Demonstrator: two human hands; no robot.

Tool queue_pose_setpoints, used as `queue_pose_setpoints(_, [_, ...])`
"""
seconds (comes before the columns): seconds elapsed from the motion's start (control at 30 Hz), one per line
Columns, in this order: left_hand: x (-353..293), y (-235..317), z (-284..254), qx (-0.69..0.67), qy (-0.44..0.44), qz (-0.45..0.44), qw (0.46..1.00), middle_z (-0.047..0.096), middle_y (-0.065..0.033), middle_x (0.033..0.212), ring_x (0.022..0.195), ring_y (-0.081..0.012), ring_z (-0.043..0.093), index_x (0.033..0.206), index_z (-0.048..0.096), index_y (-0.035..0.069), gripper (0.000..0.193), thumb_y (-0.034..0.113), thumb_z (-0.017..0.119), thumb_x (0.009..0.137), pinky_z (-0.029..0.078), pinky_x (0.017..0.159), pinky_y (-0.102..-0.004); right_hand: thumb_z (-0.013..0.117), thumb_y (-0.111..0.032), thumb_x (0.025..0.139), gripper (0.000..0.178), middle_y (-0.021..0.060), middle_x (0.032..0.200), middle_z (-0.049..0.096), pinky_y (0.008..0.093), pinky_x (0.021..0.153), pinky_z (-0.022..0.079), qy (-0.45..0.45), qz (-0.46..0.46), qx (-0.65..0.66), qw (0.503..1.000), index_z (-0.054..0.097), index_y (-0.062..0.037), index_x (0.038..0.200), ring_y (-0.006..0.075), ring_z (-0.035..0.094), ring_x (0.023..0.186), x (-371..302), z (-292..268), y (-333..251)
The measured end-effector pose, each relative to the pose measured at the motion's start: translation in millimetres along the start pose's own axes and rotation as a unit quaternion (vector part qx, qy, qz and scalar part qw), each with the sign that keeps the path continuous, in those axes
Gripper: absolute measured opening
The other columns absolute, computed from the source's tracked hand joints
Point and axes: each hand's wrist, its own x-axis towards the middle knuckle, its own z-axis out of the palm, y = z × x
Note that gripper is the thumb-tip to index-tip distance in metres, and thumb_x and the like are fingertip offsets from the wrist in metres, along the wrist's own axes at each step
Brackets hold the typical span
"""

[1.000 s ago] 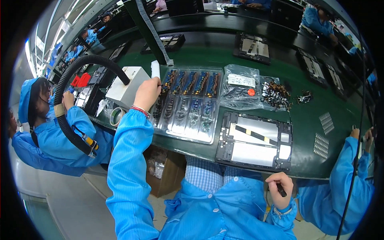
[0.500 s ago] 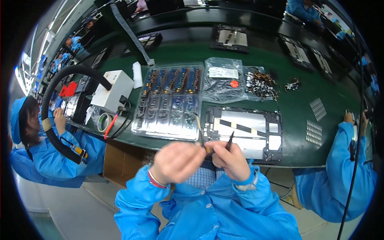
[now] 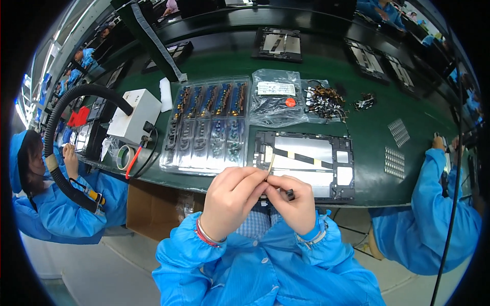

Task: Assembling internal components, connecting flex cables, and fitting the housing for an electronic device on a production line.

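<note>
My left hand (image 3: 232,199) and my right hand (image 3: 293,200) meet at the fingertips, just in front of the near table edge. Both are closed in a pinch around a thin, pale strip that looks like a flex cable (image 3: 271,164). Its free end points up and away over an opened tablet body (image 3: 326,188). Dark tweezers (image 3: 290,194) stay tucked in my right hand, with only a short piece showing. The tablet body lies flat on the green table, with a black-and-yellow strip across its silver inside. My fingers hide the cable's lower end.
Left of the tablet is a clear compartment tray (image 3: 204,166) of small parts. Behind lie a plastic bag (image 3: 275,109) and a heap of small cables (image 3: 326,102). A white box (image 3: 133,120) with a black hose stands left. Co-workers sit on both sides.
My left hand has turned and come closer to my right. The cable's free end now tilts rightward. The tweezers, which pointed up from my right hand, are mostly hidden. The whole view has shifted slightly.
</note>
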Motion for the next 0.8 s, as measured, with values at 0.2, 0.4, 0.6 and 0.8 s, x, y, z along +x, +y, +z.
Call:
queue_pose_setpoints(0.2, [-7, -6, -16, 0.044, -0.011, 0.054, 0.998, 0.063, -0.0078, 0.086, 0.075, -0.0226, 0.06, 0.088, 0.063, 0.003, 0.025, 0.002, 0.069, 0.063, 0.047, 0.064, -0.0322, 0.061, 0.003, 0.072, 0.021, 0.0138, 0.071, 0.057, 0.0305, 0.052, 0.044, -0.024, -0.093, -0.138, 0.986, 0.061, 0.0015, 0.092, 0.024, 0.057, 0.058, -4, 9, -3])
queue_pose_setpoints(0.4, [-24, -9, -39, 0.115, 0.013, 0.067, 0.991, 0.062, -0.0071, 0.083, 0.072, -0.0222, 0.059, 0.082, 0.061, 0.002, 0.023, 0.001, 0.067, 0.06, 0.048, 0.063, -0.0312, 0.061, 0.003, 0.071, 0.024, 0.0116, 0.067, 0.056, 0.029, 0.05, 0.043, -0.111, -0.064, -0.106, 0.986, 0.062, -0.0004, 0.094, 0.0202, 0.056, 0.056, -5, 25, -5])
queue_pose_setpoints(0.6, [-106, -50, -77, 0.231, 0.264, -0.306, 0.885, 0.062, -0.0104, 0.077, 0.067, -0.0271, 0.059, 0.079, 0.062, 0.002, 0.008, -0.001, 0.062, 0.071, 0.048, 0.06, -0.0339, 0.058, 0.003, 0.076, 0.02, 0.0072, 0.07, 0.061, 0.0184, 0.05, 0.04, -0.264, 0.034, -0.024, 0.964, 0.065, 0.0004, 0.095, 0.0093, 0.059, 0.06, -14, 38, 9])
queue_pose_setpoints(0.8, [-221, -98, -82, 0.388, 0.154, -0.501, 0.758, 0.063, -0.0154, 0.078, 0.071, -0.0319, 0.06, 0.083, 0.064, 0.004, 0.011, 0.012, 0.057, 0.08, 0.049, 0.063, -0.039, 0.061, 0.0, 0.073, 0.022, 0.0056, 0.067, 0.059, 0.0173, 0.046, 0.035, -0.294, 0.079, -0.021, 0.952, 0.066, -0.0028, 0.095, 0.0057, 0.052, 0.054, -21, 41, 22])
